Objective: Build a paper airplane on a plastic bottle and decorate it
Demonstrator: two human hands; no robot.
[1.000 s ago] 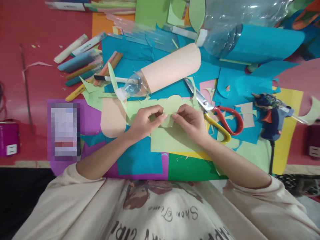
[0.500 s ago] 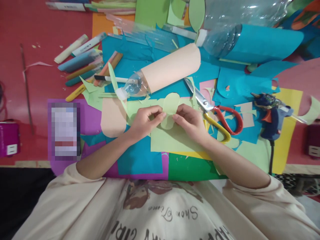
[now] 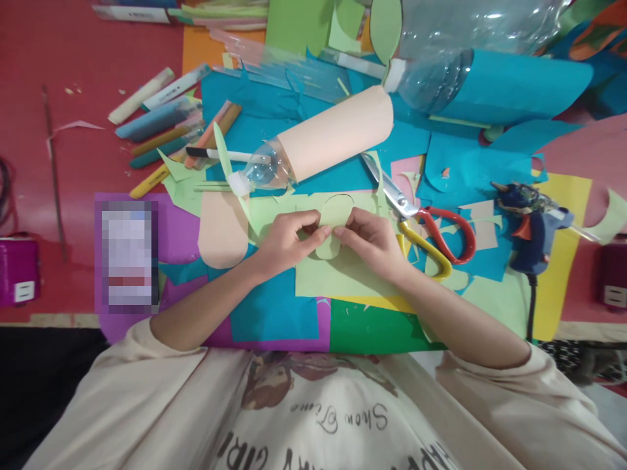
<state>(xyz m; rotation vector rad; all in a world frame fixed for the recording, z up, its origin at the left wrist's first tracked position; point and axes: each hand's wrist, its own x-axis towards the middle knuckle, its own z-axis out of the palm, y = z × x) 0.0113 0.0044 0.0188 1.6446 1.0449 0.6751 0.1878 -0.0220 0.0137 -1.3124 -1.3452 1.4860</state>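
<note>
Light-green paper cutout (image 3: 336,210) lies over a pale-green sheet (image 3: 318,281), its middle pinched from both sides by the fingers of left hand (image 3: 292,239) and right hand (image 3: 373,240), probably for even control.

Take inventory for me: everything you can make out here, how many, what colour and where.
Paper cutout: one, pale green, centre
Peach-wrapped bottle: one, clear, above centre
Blue-wrapped bottle: one, clear, upper right
Clear plastic item: one, top right, kind unclear
Scissors: one, red and yellow handles, right of centre
Glue gun: one, blue, right
Markers: several, mixed colours, upper left
Clear sticks: several, top centre
Phone-like device: one, pixelated, left
Paper sheets and scraps: many, mixed colours, throughout
Table: one, red, both sides
Shirt: one, cream, printed, bottom
Left hand: one, bare, pinching the paper cutout
Right hand: one, bare, pinching the paper cutout
</note>
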